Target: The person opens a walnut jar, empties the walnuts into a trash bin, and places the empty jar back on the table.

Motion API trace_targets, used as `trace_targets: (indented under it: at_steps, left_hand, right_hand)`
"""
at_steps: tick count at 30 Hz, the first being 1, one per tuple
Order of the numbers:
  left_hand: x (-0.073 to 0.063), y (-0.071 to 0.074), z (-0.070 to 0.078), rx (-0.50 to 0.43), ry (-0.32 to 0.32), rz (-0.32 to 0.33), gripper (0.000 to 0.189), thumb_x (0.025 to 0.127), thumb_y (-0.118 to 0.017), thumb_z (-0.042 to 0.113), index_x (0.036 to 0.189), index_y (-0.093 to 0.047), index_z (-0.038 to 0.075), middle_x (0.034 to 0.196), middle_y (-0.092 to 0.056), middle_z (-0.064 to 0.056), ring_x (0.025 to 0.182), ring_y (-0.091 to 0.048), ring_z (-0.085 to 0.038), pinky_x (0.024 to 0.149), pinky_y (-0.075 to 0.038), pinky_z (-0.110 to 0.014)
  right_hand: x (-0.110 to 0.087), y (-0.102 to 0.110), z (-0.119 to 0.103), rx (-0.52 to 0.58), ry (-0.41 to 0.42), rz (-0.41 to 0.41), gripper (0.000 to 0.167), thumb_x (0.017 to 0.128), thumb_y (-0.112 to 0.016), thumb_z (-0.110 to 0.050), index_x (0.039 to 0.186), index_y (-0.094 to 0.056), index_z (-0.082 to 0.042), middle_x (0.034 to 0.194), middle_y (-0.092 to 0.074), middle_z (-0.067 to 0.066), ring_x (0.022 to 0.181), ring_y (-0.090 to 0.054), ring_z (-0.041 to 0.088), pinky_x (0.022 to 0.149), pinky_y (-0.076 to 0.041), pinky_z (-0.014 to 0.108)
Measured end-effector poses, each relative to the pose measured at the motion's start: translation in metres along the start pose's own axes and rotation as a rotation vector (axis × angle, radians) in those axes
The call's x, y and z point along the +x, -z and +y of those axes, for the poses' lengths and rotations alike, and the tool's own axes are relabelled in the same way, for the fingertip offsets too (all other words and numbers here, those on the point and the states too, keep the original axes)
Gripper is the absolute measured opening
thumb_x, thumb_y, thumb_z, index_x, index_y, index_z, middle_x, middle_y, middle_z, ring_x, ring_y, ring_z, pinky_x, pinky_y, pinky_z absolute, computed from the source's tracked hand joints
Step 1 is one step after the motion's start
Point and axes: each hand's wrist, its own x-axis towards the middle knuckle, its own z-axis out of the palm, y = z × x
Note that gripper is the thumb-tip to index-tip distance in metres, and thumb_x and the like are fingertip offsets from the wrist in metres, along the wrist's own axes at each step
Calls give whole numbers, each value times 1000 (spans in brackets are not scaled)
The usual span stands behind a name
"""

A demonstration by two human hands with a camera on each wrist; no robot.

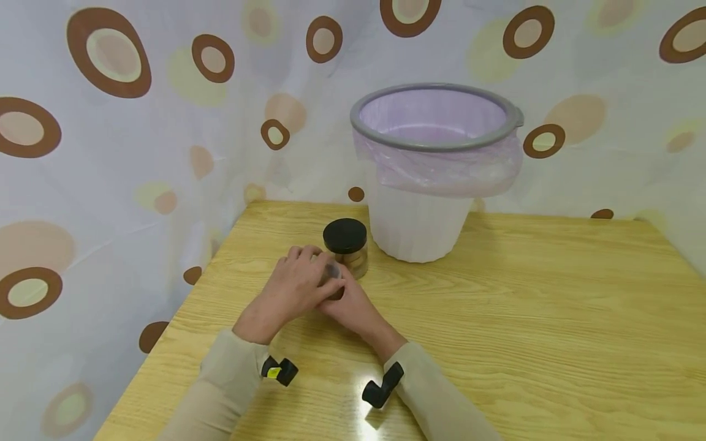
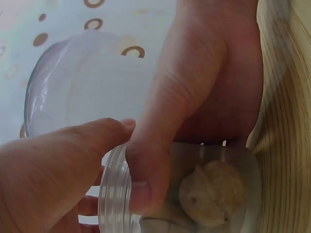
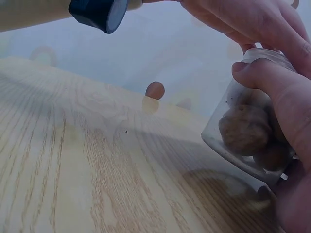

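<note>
A clear jar holding several walnuts is tilted between both hands. My right hand grips the jar's body, thumb along its side, close over the tabletop. Over the mouth end lies my left hand, its thumb and bent fingers around the ridged clear rim. In the left wrist view, a walnut shows through the wall beside the right thumb. Just behind the hands stands a second clear jar with a black lid and pale brown contents.
A white bin with a grey rim and a pinkish liner bag stands on the wooden table, behind and right of the lidded jar. A patterned curtain hangs along the back and left table edges.
</note>
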Motion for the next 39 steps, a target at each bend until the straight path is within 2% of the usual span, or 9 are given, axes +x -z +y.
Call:
trace_targets:
  at_steps: [4,9,16,21,28,32,35,39]
  left_hand:
    - [3,0,4,-32,-5,-18,52,97,-55,54,131,-62,15,129,-58,-15,117,-54,-39,89,-52,-54]
    - [5,0,10,-78,-31,-5,54,96,-56,56,130,-63,14,126,-59,-14,114,-55,-37,89,-52,-51]
    - [9,-1,19,-158,-99,23,54,94,-60,56,129,-64,15,124,-60,-12,113,-55,-33,89,-54,-45]
    - [12,-2,28,-198,-139,41,55,93,-61,55,130,-63,14,124,-60,-11,110,-55,-30,87,-54,-43]
    - [17,-6,40,-232,-167,51,53,94,-60,55,127,-63,14,125,-60,-9,110,-56,-28,91,-53,-41]
    - [18,-6,46,-254,-174,45,52,94,-59,56,127,-62,16,125,-59,-8,108,-55,-26,85,-54,-38]
    - [19,-7,50,-270,-188,48,51,95,-57,55,128,-61,17,124,-58,-7,107,-55,-25,85,-54,-38]
    - [20,-9,54,-305,-203,50,50,96,-57,52,131,-59,16,125,-58,-6,110,-56,-24,92,-53,-40]
  right_hand:
    - [-6,6,-2,9,-8,0,80,88,-74,-18,154,-29,-24,152,-41,-3,133,-47,19,108,-43,44]
    - [-16,14,-8,-5,-3,-5,80,89,-74,-20,154,-28,-28,150,-44,-4,134,-48,18,110,-42,45]
    - [-32,28,-18,-24,-27,-14,77,90,-73,-23,152,-28,-26,145,-48,1,126,-54,22,100,-50,38]
    - [-42,38,-25,-46,-56,-4,77,90,-73,-25,152,-27,-26,143,-49,-1,125,-56,18,99,-51,37]
    - [-54,53,-32,-154,-68,22,77,87,-76,-32,148,-29,-22,138,-50,0,121,-57,18,98,-51,38]
    - [-61,63,-37,-244,-66,20,80,86,-77,-36,149,-30,-21,137,-53,-1,119,-57,16,97,-50,39]
    - [-64,71,-40,-287,-39,-2,75,86,-77,-32,146,-34,-19,131,-57,1,112,-59,17,93,-51,38]
    - [-68,80,-49,-349,3,-24,66,85,-78,-27,138,-40,-16,117,-58,1,97,-58,17,83,-51,34]
